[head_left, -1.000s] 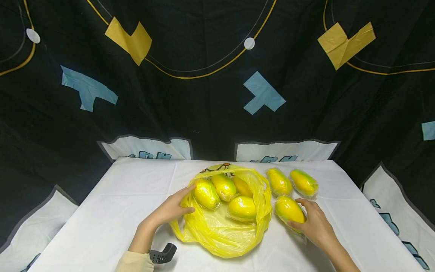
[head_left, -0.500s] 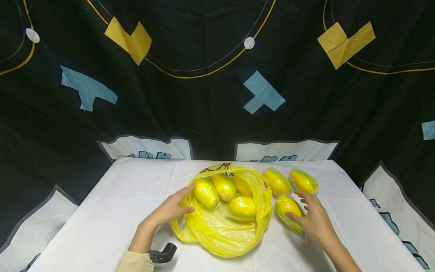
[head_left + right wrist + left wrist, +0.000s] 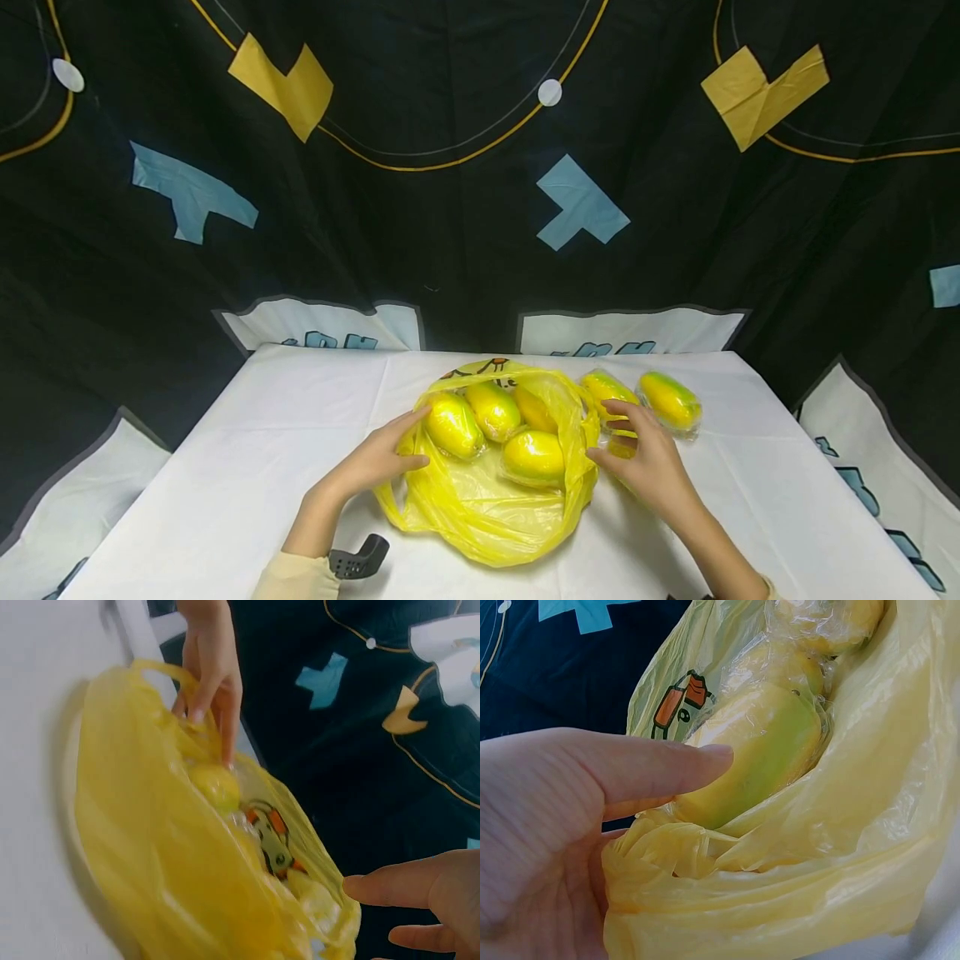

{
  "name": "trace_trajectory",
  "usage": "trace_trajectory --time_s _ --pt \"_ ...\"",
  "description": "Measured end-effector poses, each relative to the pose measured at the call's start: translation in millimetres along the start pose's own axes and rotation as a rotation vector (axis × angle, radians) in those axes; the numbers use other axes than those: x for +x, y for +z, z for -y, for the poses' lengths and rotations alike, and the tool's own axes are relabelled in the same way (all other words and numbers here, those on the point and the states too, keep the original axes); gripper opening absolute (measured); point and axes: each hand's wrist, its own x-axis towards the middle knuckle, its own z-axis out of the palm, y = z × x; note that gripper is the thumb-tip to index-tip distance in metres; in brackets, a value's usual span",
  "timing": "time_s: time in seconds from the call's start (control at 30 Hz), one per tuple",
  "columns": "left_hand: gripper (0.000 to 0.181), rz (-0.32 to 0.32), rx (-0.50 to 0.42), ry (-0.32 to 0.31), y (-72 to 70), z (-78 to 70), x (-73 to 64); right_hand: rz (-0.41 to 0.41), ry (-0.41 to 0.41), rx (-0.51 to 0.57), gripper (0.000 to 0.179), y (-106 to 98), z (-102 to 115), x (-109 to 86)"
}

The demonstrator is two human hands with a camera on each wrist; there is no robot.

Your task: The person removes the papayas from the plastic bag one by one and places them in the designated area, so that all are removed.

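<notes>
A yellow plastic bag (image 3: 487,521) lies with its mouth spread wide, several film-wrapped yellow-green mangoes (image 3: 532,457) inside. At the left rim, my left hand (image 3: 382,454) keeps thumb and fingers apart; in the left wrist view its thumb (image 3: 667,765) lies over the nearest mango (image 3: 757,754), its other fingers mostly hidden behind the bag. My right hand (image 3: 648,462) is spread beside the right rim, holding nothing. Its index finger (image 3: 390,886) reaches the rim in the right wrist view. Beneath this hand, one loose mango (image 3: 621,447) is mostly covered.
Behind the right hand lie two more wrapped mangoes, one close to the bag (image 3: 606,387) and another farther right (image 3: 670,402). All of it rests on a white-covered table (image 3: 292,425). A black patterned cloth (image 3: 450,250) hangs behind the far edge.
My right hand has let go of the front loose mango and moved left to the bag's right rim. The loose mango by the bag shifted slightly left. The left hand stayed put.
</notes>
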Motion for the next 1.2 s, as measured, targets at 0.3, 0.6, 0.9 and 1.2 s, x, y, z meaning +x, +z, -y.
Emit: trace_trajectory --time_s 0.3,0.6,0.9,1.2 --pt "0.070 0.005 -0.005 -0.006 0.0 -0.3 2.2 0.053 -0.021 0.079 0.064 26.6 13.7 12.5" --pt "0.070 0.004 -0.008 -0.006 0.1 -0.6 0.9 0.044 -0.083 0.055 0.061 55.0 27.7 21.7" --pt "0.071 0.008 -0.004 -0.008 -0.3 -2.1 1.1 0.144 -0.102 0.118 0.061 78.6 39.7 28.9" --pt "0.071 0.011 0.007 -0.007 -0.6 -0.2 1.6 0.218 -0.119 0.085 0.062 100.4 45.7 37.4"
